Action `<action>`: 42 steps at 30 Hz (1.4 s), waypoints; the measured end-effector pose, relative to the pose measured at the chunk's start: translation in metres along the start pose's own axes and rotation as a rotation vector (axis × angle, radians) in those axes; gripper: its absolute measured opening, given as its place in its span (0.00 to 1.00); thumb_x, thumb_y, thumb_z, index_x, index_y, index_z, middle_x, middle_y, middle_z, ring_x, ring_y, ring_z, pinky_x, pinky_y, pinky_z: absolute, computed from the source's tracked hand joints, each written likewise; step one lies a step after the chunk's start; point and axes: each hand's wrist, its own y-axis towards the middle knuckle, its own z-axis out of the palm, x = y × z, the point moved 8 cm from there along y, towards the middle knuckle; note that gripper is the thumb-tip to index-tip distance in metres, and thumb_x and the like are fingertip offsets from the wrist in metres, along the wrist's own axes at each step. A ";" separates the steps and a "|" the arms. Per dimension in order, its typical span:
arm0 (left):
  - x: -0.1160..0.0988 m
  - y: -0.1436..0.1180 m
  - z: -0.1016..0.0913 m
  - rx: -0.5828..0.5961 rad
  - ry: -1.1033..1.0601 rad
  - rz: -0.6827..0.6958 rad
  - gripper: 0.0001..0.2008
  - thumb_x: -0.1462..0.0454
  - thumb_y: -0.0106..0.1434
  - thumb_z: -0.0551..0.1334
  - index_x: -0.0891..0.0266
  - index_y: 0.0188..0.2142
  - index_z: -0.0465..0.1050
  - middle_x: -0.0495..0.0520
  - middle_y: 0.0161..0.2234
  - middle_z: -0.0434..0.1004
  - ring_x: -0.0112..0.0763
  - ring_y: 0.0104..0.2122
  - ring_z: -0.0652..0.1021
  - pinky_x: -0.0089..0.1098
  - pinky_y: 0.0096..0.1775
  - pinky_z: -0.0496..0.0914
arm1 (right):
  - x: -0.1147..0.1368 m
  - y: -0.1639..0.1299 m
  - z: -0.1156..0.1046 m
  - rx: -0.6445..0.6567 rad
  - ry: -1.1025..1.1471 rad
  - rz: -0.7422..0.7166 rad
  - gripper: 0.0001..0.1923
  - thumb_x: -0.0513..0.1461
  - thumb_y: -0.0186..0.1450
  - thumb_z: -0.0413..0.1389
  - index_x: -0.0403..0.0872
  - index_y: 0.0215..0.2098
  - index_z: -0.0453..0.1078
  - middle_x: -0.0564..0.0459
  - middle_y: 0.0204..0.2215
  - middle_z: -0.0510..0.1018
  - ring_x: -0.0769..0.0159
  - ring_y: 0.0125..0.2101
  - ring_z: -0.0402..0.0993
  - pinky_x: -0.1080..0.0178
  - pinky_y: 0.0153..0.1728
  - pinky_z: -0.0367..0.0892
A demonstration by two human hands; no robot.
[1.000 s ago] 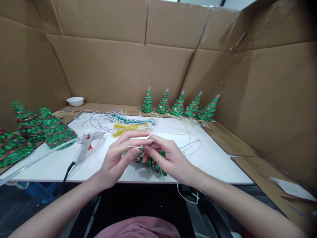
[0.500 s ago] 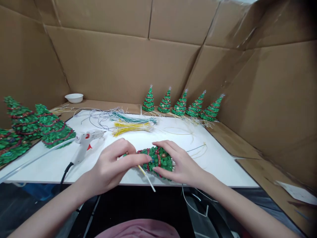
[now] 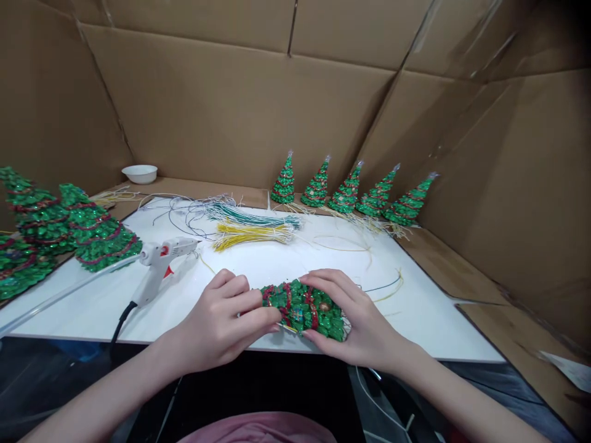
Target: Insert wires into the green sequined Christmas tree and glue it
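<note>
A small green Christmas tree (image 3: 318,311) with red garland lies on its side above the table's near edge. My right hand (image 3: 364,326) wraps round its wide base end, fingers on the far side and thumb on the near side. My left hand (image 3: 226,320) is closed on the narrow end, which its fingers mostly hide. A bit of yellow wire (image 3: 290,329) shows along the tree's near side, close to my left fingertips; the rest of it is hidden.
A white glue gun (image 3: 159,264) stands at the left, beside larger trees (image 3: 101,237). Bundles of yellow wires (image 3: 252,235) and green wires (image 3: 249,215) lie behind my hands. Several small trees (image 3: 346,191) line the back by the cardboard wall (image 3: 231,117). A white bowl (image 3: 140,175) is at back left.
The yellow-and-white wire that stuck out toward me below my left hand now lies mostly hidden along the tree. Both hands and the tree have shifted slightly right in view.
</note>
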 end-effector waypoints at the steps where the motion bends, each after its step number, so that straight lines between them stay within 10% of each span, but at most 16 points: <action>1: 0.000 0.000 0.001 -0.002 0.004 -0.002 0.05 0.66 0.67 0.58 0.61 0.38 0.73 0.49 0.23 0.68 0.31 0.27 0.62 0.33 0.32 0.55 | 0.001 -0.001 0.000 -0.004 0.000 -0.009 0.33 0.41 0.57 0.61 0.52 0.59 0.56 0.43 0.50 0.69 0.52 0.50 0.67 0.49 0.49 0.68; 19: -0.003 0.005 0.001 -0.049 0.012 -0.033 0.04 0.67 0.66 0.58 0.61 0.36 0.72 0.47 0.21 0.69 0.30 0.26 0.62 0.34 0.33 0.55 | 0.008 -0.013 0.001 -0.068 -0.018 -0.122 0.40 0.38 0.56 0.61 0.50 0.63 0.51 0.42 0.52 0.69 0.50 0.55 0.64 0.46 0.54 0.65; 42: 0.012 0.006 0.025 -0.065 0.035 -0.122 0.06 0.68 0.66 0.58 0.62 0.33 0.71 0.46 0.22 0.71 0.28 0.25 0.66 0.33 0.32 0.55 | -0.059 0.033 0.008 0.108 0.306 0.326 0.15 0.47 0.68 0.50 0.49 0.49 0.66 0.48 0.46 0.75 0.59 0.48 0.71 0.54 0.50 0.65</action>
